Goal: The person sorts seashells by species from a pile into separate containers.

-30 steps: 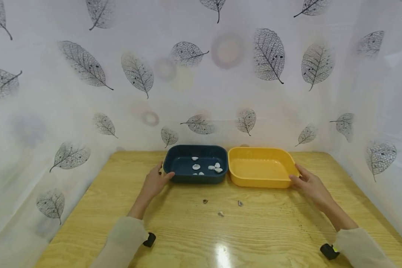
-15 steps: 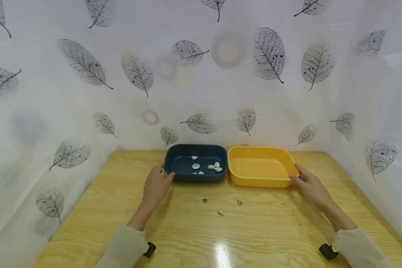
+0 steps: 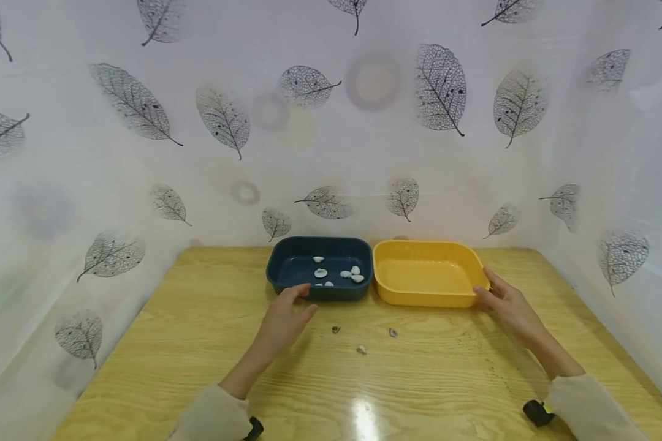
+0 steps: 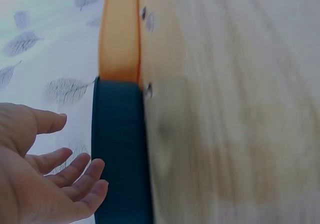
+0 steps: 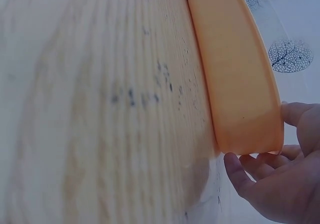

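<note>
In the head view my left hand [image 3: 284,321] is just in front of the dark blue tray [image 3: 322,294], near its front-left part. Its fingers are loosely bent and hold nothing; one fingertip overlaps the front rim, and contact cannot be told. White shells [image 3: 320,273] lie scattered inside this tray. My right hand [image 3: 510,312] grips the front-right corner of the yellow tray [image 3: 427,300], thumb and fingers on different sides of it. Three small pieces lie on the table: a dark one [image 3: 336,329], a greyish one [image 3: 393,332] and a pale one [image 3: 361,350].
Both trays stand side by side at the back of the wooden table [image 3: 419,380]. Behind them hangs a white leaf-patterned sheet [image 3: 331,153], which also closes off both sides. Faint dark specks [image 5: 132,96] mark the wood by the yellow tray.
My left hand has let go of the blue tray's left end and moved right, to its front side. The right hand stays at the yellow tray's corner.
</note>
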`<action>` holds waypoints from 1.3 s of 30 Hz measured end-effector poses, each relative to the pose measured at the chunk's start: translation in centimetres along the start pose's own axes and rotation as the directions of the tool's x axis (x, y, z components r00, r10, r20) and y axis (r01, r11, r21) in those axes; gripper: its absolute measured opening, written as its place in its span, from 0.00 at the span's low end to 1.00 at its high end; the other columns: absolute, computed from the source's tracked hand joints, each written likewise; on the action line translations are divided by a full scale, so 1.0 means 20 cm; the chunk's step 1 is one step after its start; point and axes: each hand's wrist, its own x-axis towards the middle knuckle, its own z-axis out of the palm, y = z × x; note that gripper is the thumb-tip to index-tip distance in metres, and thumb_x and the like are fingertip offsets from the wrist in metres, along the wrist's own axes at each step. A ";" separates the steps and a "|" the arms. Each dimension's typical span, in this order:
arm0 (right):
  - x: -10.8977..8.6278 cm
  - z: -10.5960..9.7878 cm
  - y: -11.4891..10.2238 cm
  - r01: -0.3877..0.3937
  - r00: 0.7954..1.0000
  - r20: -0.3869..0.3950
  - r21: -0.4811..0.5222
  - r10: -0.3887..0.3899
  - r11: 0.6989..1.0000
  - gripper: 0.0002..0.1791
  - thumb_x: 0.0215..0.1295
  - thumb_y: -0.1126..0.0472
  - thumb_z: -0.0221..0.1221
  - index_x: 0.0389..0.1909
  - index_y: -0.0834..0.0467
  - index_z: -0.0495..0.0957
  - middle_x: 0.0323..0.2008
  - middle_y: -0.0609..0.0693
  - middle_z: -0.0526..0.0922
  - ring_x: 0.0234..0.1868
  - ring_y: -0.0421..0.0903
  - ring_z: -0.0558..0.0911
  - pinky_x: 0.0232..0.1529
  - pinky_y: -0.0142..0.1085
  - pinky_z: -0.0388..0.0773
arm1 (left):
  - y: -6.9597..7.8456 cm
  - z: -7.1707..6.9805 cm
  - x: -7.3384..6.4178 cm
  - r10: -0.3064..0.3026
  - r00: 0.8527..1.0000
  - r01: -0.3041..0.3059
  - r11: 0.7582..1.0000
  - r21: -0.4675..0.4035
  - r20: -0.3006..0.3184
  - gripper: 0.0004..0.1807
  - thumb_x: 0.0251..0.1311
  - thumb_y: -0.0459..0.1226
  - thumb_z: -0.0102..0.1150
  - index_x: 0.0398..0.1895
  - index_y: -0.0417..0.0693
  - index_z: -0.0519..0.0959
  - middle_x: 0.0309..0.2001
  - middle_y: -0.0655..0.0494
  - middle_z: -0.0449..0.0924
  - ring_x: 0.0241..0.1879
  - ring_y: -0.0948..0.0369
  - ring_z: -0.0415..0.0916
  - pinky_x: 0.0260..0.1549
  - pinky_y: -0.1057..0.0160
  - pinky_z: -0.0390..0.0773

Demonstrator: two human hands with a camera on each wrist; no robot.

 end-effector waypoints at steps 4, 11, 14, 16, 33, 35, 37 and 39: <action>0.01 0.00 0.00 -0.006 1.000 -0.002 -0.018 0.006 1.000 0.45 0.82 0.52 0.52 0.81 0.67 0.35 0.79 0.72 0.40 0.76 0.72 0.52 0.51 0.18 0.75 | 0.01 0.05 -0.02 0.007 0.998 -0.007 1.000 -0.009 0.057 0.23 0.67 0.34 0.67 0.64 0.35 0.78 0.57 0.42 0.80 0.55 0.46 0.78 0.56 0.45 0.79; 0.01 0.00 0.01 -0.012 1.000 0.003 -0.024 0.012 1.000 0.44 0.83 0.53 0.51 0.82 0.67 0.35 0.79 0.72 0.41 0.75 0.71 0.54 0.50 0.19 0.76 | 0.01 0.10 -0.02 -0.020 0.980 0.024 1.000 -0.017 0.199 0.26 0.67 0.36 0.67 0.65 0.33 0.76 0.56 0.41 0.81 0.51 0.48 0.81 0.50 0.48 0.83; 0.01 0.00 0.01 -0.011 1.000 0.004 -0.016 0.011 1.000 0.44 0.83 0.53 0.51 0.81 0.67 0.35 0.79 0.72 0.41 0.75 0.71 0.54 0.50 0.19 0.76 | 0.00 0.12 -0.01 -0.018 0.971 0.016 1.000 0.010 0.239 0.26 0.66 0.36 0.69 0.64 0.31 0.77 0.53 0.42 0.82 0.48 0.51 0.82 0.48 0.50 0.83; 0.01 0.00 0.00 -0.013 1.000 0.004 -0.013 0.013 1.000 0.44 0.83 0.52 0.51 0.81 0.67 0.35 0.79 0.72 0.42 0.75 0.71 0.54 0.50 0.19 0.75 | -0.01 0.13 -0.01 -0.018 0.968 0.013 1.000 0.021 0.250 0.25 0.65 0.36 0.69 0.62 0.31 0.78 0.51 0.44 0.84 0.46 0.52 0.82 0.47 0.51 0.84; 0.01 -0.01 0.00 -0.011 1.000 -0.011 -0.022 0.011 1.000 0.44 0.82 0.52 0.52 0.82 0.66 0.36 0.79 0.72 0.42 0.76 0.71 0.53 0.49 0.14 0.70 | -0.01 0.20 0.04 -0.049 0.965 0.002 0.984 0.179 0.259 0.08 0.60 0.34 0.71 0.41 0.41 0.86 0.34 0.53 0.81 0.35 0.58 0.75 0.39 0.55 0.78; 0.01 -0.01 0.00 -0.012 1.000 -0.017 -0.024 0.012 1.000 0.44 0.82 0.52 0.52 0.81 0.67 0.37 0.79 0.72 0.43 0.75 0.72 0.53 0.49 0.13 0.69 | -0.01 0.21 0.04 -0.041 0.964 -0.010 0.982 0.188 0.263 0.07 0.60 0.34 0.71 0.39 0.41 0.86 0.34 0.54 0.81 0.35 0.58 0.74 0.38 0.55 0.77; 0.01 -0.01 0.00 -0.010 1.000 -0.017 -0.022 0.010 1.000 0.44 0.82 0.53 0.53 0.81 0.67 0.37 0.79 0.72 0.42 0.75 0.72 0.53 0.49 0.13 0.69 | -0.01 0.21 0.04 -0.043 0.965 -0.007 0.982 0.190 0.258 0.09 0.60 0.34 0.72 0.43 0.41 0.87 0.36 0.55 0.82 0.36 0.59 0.75 0.41 0.54 0.79; 0.01 -0.01 0.00 -0.007 1.000 -0.015 -0.017 0.007 1.000 0.44 0.82 0.53 0.52 0.81 0.68 0.36 0.79 0.72 0.42 0.75 0.72 0.53 0.50 0.13 0.69 | -0.02 0.22 0.04 -0.055 0.965 0.006 0.982 0.188 0.256 0.10 0.59 0.34 0.73 0.43 0.41 0.87 0.35 0.56 0.82 0.36 0.58 0.75 0.42 0.54 0.80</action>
